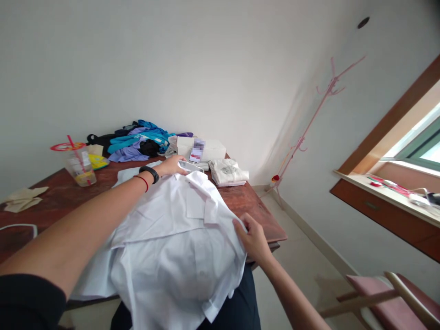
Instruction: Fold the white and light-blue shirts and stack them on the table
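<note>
White fabric: a shirt [172, 238] is lying spread over the near edge of the brown worktop [247, 201] and hanging off it toward the person. The left hand [172, 165] is resting at the shirt's far end on the collar, fingers together and laid flat. The right hand [252, 238] is pinching the shirt's right edge, fingers clamped on the cloth. Behind are sitting a white box [201, 147], a folded garment [228, 173], a pile of coloured clothes [137, 140] and a plastic cup [80, 167].

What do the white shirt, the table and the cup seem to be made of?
White shirt: thin woven cloth, matte; it creases softly under the right hand.
Table: dark red-brown wood or veneer, slightly glossy, with grain.
Cup: clear plastic, probably; see-through.
</note>
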A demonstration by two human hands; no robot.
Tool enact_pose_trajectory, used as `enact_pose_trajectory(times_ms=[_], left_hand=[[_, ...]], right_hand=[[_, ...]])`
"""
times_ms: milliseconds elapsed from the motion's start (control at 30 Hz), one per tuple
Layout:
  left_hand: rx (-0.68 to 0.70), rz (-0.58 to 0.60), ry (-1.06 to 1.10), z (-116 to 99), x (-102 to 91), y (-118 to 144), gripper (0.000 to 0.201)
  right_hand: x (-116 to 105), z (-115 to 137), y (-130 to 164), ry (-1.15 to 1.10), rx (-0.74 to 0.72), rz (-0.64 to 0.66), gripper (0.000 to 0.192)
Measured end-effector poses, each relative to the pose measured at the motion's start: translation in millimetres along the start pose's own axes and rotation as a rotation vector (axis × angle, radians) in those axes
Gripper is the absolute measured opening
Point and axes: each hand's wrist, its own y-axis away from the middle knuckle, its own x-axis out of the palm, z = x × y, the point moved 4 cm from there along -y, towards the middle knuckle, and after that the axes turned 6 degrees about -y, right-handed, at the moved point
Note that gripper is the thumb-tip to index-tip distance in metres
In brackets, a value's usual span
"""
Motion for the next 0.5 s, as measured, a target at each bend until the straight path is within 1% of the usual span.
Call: enact_pose_trajectory(times_ms=[67, 100, 167, 200, 267, 300, 333, 400, 433, 467, 500], left_hand=[[-0.041, -0.075, -0.042, 15.4, -19.9, -4.7, 0.076], [-0.070, -0.117, -0.070, 23.2, -27.9, -6.2, 0.079], [-0.138, -0.190, -0.134, 37.6, -37.1, -6.7, 0.080], [-0.169, -0.210, -0.169, 43.7, -37.8, -5.6, 0.079], [-0.224, -0.222, -0.249, 52.9, -32.5, -1.2, 0.074], [-0.243, -0.212, -0.277, 55.9, -27.2, 1.7, 0.072], [-0.255, -0.205, -0.310, 57.3, -21.4, 5.0, 0.069], [-0.263, -0.218, -0.391, 55.1, -10.5, 11.8, 0.058], [-0.260, -0.236, -0.422, 51.3, -5.7, 15.2, 0.052], [-0.231, -0.245, -0.455, 44.8, -0.7, 18.6, 0.047], [-0.166, -0.240, -0.482, 35.7, 5.2, 22.1, 0.045]], right_hand=[[-8.4, 11.0, -22.6, 0.071, -0.014, -0.035, 0.035], [-9.5, 18.6, -34.3, 0.116, -0.029, -0.021, 0.033], [-4.9, 35.8, -56.7, 0.209, -0.086, 0.037, 0.027], [0.7, 43.8, -66.3, 0.260, -0.117, 0.074, 0.022], [16.7, 54.3, -80.1, 0.352, -0.158, 0.168, 0.015], [25.8, 55.6, -83.3, 0.391, -0.163, 0.226, 0.018], [34.3, 54.0, -83.6, 0.424, -0.155, 0.287, 0.026], [45.6, 43.0, -75.2, 0.468, -0.117, 0.392, 0.044], [47.3, 34.9, -66.6, 0.480, -0.099, 0.424, 0.051], [46.2, 26.0, -55.4, 0.485, -0.090, 0.436, 0.056], [42.7, 17.4, -42.1, 0.483, -0.097, 0.427, 0.060]])
